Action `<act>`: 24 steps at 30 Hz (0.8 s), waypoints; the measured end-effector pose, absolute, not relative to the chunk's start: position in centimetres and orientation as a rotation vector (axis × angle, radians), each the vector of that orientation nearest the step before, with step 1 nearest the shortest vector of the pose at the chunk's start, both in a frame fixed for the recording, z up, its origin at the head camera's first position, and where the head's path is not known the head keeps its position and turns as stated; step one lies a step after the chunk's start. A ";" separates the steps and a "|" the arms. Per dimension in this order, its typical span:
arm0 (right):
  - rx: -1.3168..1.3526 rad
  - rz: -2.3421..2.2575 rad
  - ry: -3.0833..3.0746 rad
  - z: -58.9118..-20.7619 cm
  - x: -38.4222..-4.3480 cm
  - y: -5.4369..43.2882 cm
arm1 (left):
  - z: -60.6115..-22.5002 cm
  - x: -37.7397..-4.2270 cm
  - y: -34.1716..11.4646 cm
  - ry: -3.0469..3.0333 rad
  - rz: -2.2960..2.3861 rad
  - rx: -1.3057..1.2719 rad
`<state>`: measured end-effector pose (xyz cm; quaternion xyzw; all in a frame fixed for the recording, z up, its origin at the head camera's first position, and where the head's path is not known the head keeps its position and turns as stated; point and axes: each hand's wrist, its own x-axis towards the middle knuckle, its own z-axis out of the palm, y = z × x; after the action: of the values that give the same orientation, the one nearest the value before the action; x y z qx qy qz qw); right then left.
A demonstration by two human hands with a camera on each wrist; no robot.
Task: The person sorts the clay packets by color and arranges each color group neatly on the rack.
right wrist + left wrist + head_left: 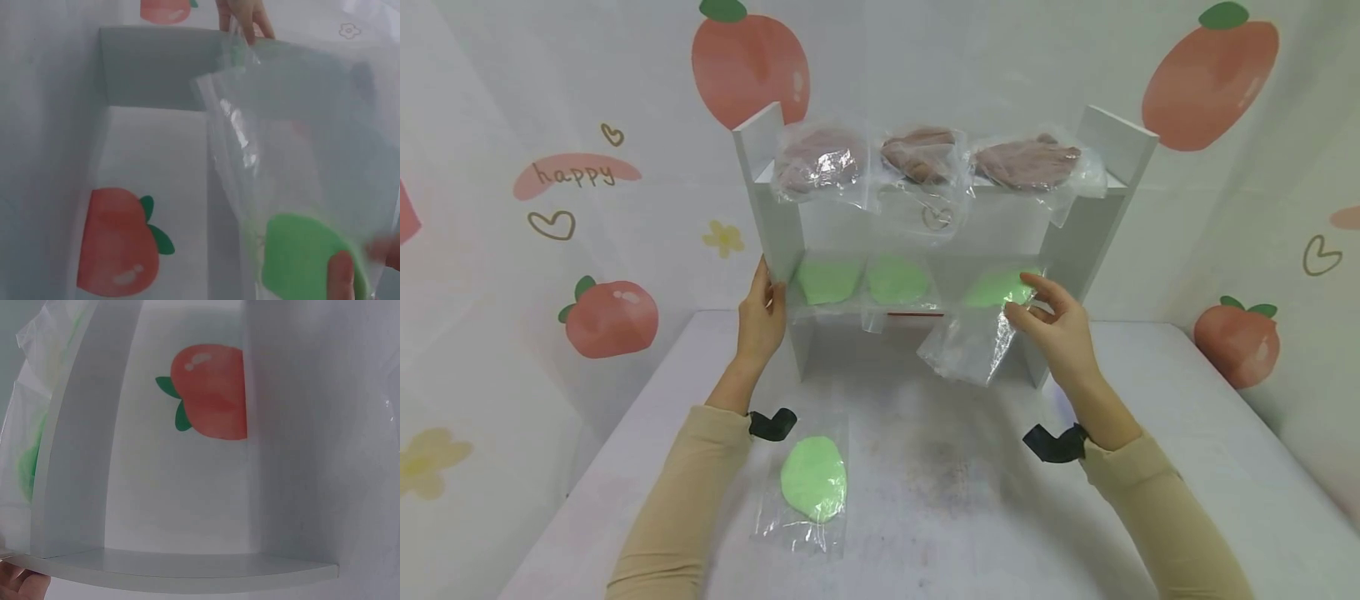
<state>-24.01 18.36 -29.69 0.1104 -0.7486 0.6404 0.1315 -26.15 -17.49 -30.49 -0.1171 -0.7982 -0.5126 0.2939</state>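
My right hand [1060, 329] pinches a clear plastic bag [973, 346] with a flat light-green piece inside, at the right end of the middle shelf. The bag's unfilled end hangs over the shelf's front edge. In the right wrist view, the thumb [340, 278] lies against the green piece [303, 256]. My left hand [762, 321] rests along the outer face of the white rack's left side panel [775, 225], fingers pointing up. Two more green-filled bags, a left one [829, 282] and a middle one [898, 282], lie on the same shelf.
Another green-filled bag [814, 479] lies on the white table [925, 500] in front, to the left. On the top shelf sit three clear bags with brown contents: left [822, 162], middle [921, 158] and right [1030, 162]. A fruit-print curtain [647, 75] hangs behind.
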 end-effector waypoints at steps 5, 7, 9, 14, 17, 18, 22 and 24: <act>0.292 1.794 -2.308 -29.5 -25.2 17.8 | -30.5 -26.2 -17.5 -2.122 -1.357 -0.315; 0.251 1.749 -2.356 -29.4 -25.6 17.6 | -30.5 -26.1 -17.5 -2.122 -1.359 -0.316; 0.202 1.686 -2.411 -29.2 -26.0 17.5 | -30.4 -26.1 -17.5 -2.124 -1.359 -0.314; 0.125 1.598 -2.479 -28.8 -27.2 17.1 | -30.4 -26.0 -17.5 -2.131 -1.357 -0.316; 0.115 1.608 -2.477 -28.7 -28.1 16.9 | -30.4 -26.0 -17.5 -2.132 -1.361 -0.314; 0.112 1.616 -2.473 -28.7 -28.4 16.8 | -30.7 -26.4 -17.7 -2.130 -1.366 -0.312; 0.070 1.649 -2.463 -28.4 -29.3 16.6 | -32.1 -28.0 -18.4 -2.128 -1.368 -0.298; 0.048 1.639 -2.459 -28.4 -29.7 16.4 | -32.8 -28.8 -18.8 -2.124 -1.363 -0.295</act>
<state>-29.75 16.44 -28.39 0.0161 -0.8285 0.5520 0.0928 -28.77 -18.79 -32.76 -0.1108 -0.7985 -0.5123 0.2961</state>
